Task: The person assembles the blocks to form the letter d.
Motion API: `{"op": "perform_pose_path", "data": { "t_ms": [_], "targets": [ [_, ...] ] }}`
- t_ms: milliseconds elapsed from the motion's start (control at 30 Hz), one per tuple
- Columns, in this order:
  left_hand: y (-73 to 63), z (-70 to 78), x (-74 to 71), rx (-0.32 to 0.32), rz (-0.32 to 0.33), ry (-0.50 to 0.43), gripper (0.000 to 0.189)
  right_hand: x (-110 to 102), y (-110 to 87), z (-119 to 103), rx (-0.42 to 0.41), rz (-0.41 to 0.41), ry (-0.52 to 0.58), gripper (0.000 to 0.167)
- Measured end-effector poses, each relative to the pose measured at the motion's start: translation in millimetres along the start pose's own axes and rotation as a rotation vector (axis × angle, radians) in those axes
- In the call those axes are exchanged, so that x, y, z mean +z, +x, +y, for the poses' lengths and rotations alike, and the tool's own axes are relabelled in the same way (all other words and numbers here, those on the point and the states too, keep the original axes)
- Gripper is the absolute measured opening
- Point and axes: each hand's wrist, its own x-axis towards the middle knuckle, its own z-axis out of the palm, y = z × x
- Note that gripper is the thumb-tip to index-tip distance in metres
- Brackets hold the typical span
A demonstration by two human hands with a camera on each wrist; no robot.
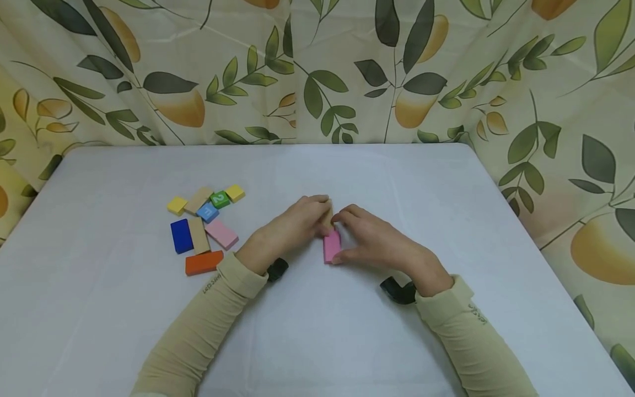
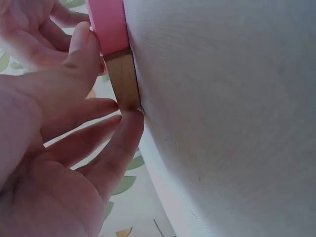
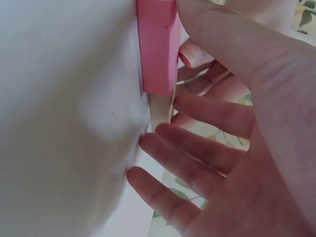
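Left grip [image 1: 299, 216], plain tan block [image 2: 123, 76], pink block [image 1: 331, 248]

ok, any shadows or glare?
Head: cloth softly lit, no harsh glare, the 2 on the green block readable; left wrist: cloth grey, paler along its lower left edge; right wrist: soft shadow on the cloth left of the pink block.

Both wrist views' top edges cut off the pink block [image 3: 158, 47]
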Motion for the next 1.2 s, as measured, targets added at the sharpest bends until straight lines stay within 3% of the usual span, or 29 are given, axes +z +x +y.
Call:
{"op": "perform_pose_path", "data": {
  "t_ms": [267, 567, 733, 867, 1000, 1200],
  "targets": [
    [4.0, 1.4, 0.1, -0.097, -0.096, 0.001, 0.029, -4, 0.5, 5, -0.019, -0.038, -0.034, 0.071],
    [2.4, 4.5, -1.0, -0.144, -0.152, 0.029, 0.033, -4, -0.6, 4, 0.006, -0.071, -0.071, 0.080],
    [-0.8, 4.8, -2.5, -0.110, -0.140, 0.055, 0.036, -5, -3.2, 0, -0.011, -0.078, -0.094, 0.083],
    [-4.9, 3.4, -4.1, -0.064, -0.118, 0.135, 0.033, -5, -4.4, -4, -0.032, -0.084, -0.115, 0.082],
    [-7.4, 2.9, -5.7, -0.066, -0.125, 0.202, 0.042, -4, -5.3, -7, -0.034, -0.092, -0.133, 0.080],
    [-5.6, 3.7, -5.3, -0.073, -0.124, 0.179, 0.044, -2, -7.2, -8, -0.061, -0.058, -0.153, 0.077]
  ]
}}
